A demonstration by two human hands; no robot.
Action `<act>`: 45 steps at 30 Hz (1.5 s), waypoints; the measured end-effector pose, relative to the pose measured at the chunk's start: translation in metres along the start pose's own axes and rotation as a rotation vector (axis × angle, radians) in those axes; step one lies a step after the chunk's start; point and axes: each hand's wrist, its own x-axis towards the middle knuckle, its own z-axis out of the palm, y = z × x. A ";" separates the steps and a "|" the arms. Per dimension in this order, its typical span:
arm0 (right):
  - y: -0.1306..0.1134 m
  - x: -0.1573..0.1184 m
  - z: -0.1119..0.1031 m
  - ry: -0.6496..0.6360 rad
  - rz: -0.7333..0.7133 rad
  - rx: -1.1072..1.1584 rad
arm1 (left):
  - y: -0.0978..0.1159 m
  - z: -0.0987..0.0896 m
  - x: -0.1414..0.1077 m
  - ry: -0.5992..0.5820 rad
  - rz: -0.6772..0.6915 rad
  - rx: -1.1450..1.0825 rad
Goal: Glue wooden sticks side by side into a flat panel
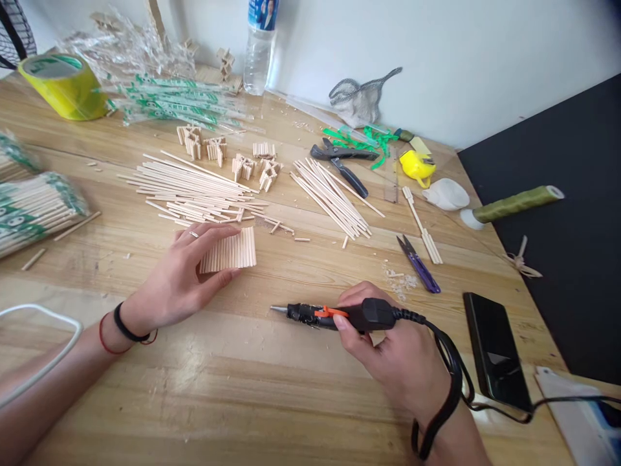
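The left hand [182, 278], fingers part-spread, holds a stick panel [242, 249] left of centre; the right hand [388, 343] curls closed around a black glue gun [356, 316]. Farther off, small stick blocks [242, 167] stand formed; long sticks [189, 184] lie loose. Whether the panel is fully bonded is unclear.

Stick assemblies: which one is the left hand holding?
The flat panel of short sticks, in the left hand; the stick clusters farther back are smaller and untouched.

2 hands were observed. The left hand [182, 272] was set in a pinch, thumb [220, 283] opposite curved fingers [209, 241], left forearm [63, 382] extended from lower left. The right hand [402, 353] was curled in a grip, right forearm [460, 433] angled from lower right.
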 end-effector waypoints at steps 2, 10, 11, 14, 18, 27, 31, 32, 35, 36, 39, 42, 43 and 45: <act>0.001 -0.001 0.000 -0.027 -0.016 0.003 | 0.000 0.000 0.000 -0.004 0.000 0.000; 0.003 -0.001 -0.003 0.003 -0.061 0.008 | 0.000 0.001 0.000 0.002 -0.005 -0.001; 0.003 -0.001 -0.003 0.000 -0.062 0.006 | 0.000 0.001 0.000 0.001 -0.004 -0.001; 0.003 0.001 -0.002 -0.031 -0.075 0.012 | 0.000 0.001 0.000 0.005 0.008 -0.001; 0.000 0.001 -0.001 0.010 -0.039 0.014 | 0.000 0.001 0.000 0.016 0.013 -0.001; -0.007 0.002 0.008 0.046 -0.067 0.096 | 0.000 0.001 0.000 0.007 0.007 0.004; -0.012 0.003 0.011 0.011 -0.095 0.139 | 0.000 0.001 0.000 0.000 0.006 0.005; -0.013 0.003 0.012 0.020 -0.095 0.141 | 0.000 0.001 0.000 0.002 0.008 0.006; -0.015 0.002 0.012 0.050 -0.091 0.133 | -0.001 0.001 0.000 0.006 0.014 0.006; -0.015 0.002 0.011 0.042 -0.093 0.136 | -0.001 0.001 0.000 0.005 0.015 0.006; -0.012 0.001 0.008 -0.010 -0.118 0.160 | -0.001 0.001 0.000 -0.003 0.014 0.008; -0.009 0.001 0.004 -0.011 -0.117 0.179 | -0.001 0.001 0.000 -0.006 0.011 0.010; -0.008 0.001 0.002 -0.012 -0.119 0.187 | -0.001 0.001 0.000 -0.004 0.009 0.011; -0.008 0.002 0.000 -0.045 -0.134 0.209 | 0.001 0.000 0.001 -0.004 0.007 0.009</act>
